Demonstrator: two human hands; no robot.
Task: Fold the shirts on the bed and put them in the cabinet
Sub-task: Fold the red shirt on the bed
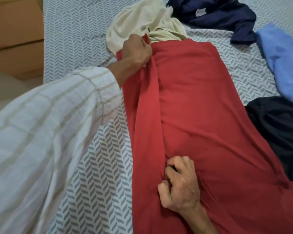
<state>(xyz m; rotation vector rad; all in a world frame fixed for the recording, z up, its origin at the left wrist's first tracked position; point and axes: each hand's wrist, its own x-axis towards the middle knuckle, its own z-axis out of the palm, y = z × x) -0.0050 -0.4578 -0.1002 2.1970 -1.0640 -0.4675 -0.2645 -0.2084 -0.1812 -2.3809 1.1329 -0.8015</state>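
Note:
A red shirt (201, 107) lies stretched lengthwise down the middle of the bed (78, 31), its left side folded over. My left hand (136, 50) grips the far left edge of the red fabric, next to a crumpled cream shirt (142, 19). My right hand (180, 184) is near me, its fingers curled into a bunch of the red cloth along the fold. A navy shirt (215, 14) lies at the far right, a light blue shirt (284, 63) at the right edge, and a dark garment (281, 130) beside the red one.
The bed carries a white sheet with a grey herringbone print. Its left edge meets a tan wooden piece of furniture (15, 31) and pale floor. My striped white sleeve (49, 124) fills the lower left.

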